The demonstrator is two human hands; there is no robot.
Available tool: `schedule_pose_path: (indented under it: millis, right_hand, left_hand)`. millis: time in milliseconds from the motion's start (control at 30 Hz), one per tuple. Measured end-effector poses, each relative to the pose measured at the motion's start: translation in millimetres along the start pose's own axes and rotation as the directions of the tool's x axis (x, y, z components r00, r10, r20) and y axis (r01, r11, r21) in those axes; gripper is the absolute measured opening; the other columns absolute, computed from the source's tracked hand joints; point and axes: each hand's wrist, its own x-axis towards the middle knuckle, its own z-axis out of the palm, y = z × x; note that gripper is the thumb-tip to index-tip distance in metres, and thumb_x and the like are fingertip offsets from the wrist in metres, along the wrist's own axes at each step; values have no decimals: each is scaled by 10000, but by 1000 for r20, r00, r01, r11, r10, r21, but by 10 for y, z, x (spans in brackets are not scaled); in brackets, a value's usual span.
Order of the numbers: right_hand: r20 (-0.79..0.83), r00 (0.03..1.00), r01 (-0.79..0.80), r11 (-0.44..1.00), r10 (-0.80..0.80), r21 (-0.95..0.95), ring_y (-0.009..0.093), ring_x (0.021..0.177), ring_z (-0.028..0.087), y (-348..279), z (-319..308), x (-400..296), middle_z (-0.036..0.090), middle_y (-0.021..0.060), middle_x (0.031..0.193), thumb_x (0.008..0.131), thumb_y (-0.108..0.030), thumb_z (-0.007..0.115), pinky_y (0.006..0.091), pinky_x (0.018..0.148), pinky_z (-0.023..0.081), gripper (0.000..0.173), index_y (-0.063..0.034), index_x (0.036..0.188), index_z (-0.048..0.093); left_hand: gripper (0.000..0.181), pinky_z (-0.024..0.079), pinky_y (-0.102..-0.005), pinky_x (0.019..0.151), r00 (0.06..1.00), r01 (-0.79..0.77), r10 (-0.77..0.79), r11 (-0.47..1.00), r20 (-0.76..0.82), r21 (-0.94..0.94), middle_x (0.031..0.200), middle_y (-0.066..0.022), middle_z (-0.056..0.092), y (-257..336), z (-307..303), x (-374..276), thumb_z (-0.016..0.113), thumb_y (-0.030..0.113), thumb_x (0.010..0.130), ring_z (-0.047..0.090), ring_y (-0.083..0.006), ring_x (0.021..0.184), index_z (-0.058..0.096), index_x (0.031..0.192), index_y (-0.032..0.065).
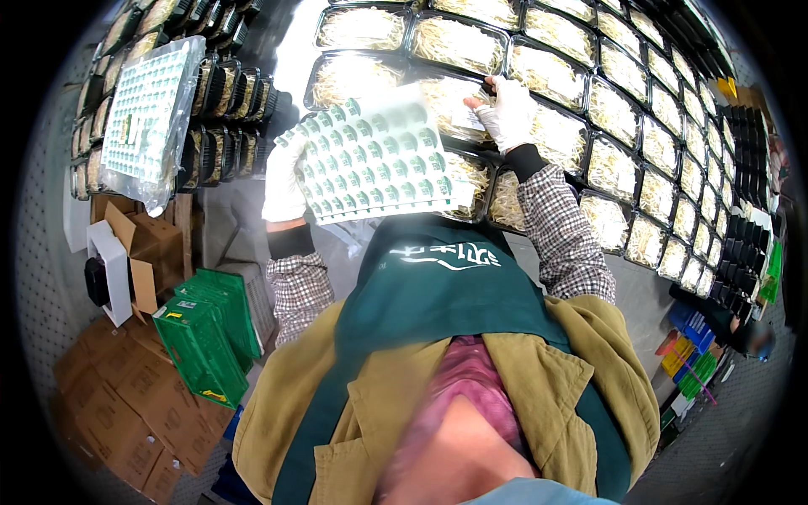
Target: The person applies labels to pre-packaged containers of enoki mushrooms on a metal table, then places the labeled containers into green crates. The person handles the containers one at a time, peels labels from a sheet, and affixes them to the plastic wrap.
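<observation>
My left hand (284,180), in a white glove, grips the left edge of a sheet of green-and-white stickers (372,164). The sheet is tilted over the near trays and hides parts of them. Above a black tray of bean sprouts (445,95) with a clear cover is my right hand (508,117), gloved with bare thumb and fingertip showing. Its thumb and forefinger are apart at the tray's right side, with nothing visible between them. A pale label (468,120) lies on that tray below the thumb. Whether the fingertips press on the cover cannot be made out.
Rows of packed sprout trays (612,110) cover the table ahead and right. At left, more trays (221,88) stand stacked on edge, with a plastic-wrapped pack of sticker sheets (148,107) on them. Green crates (205,341), cardboard boxes (161,246) and flattened cardboard (132,404) occupy the left floor.
</observation>
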Motion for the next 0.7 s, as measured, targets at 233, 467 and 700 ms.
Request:
schedule_pose_path:
  millis: [233,467,700]
  right_hand:
    - [55,985,155,982,-162,112,265,850,607,227,-39,26,651,92,884,710,-245,763,367,758,471,406,-123,1079,645]
    - [-69,996,52,991,-60,-121,261,866,611,50,123,14,652,69,847,692,-387,772,370,745,456,456,-117,1037,646]
    - [169,985,-113,647,-24,754,102,843,628,-342,-423,280,697,25,923,852,-97,661,228,734,490,161,-42,1002,680]
  left_hand:
    - [305,525,-315,821,1000,-2,2,999,4,42,1085,-125,645,4,-40,-28,599,147,908,646,-184,931,566,1142,-46]
    - [305,515,-287,791,993,-73,87,983,-78,168,1042,-99,652,10,-85,-75,629,159,886,640,-154,890,586,1111,-42]
    - [226,492,-230,691,984,-73,146,859,-106,506,896,-43,667,188,404,-160,659,118,847,613,-83,761,648,1030,-14]
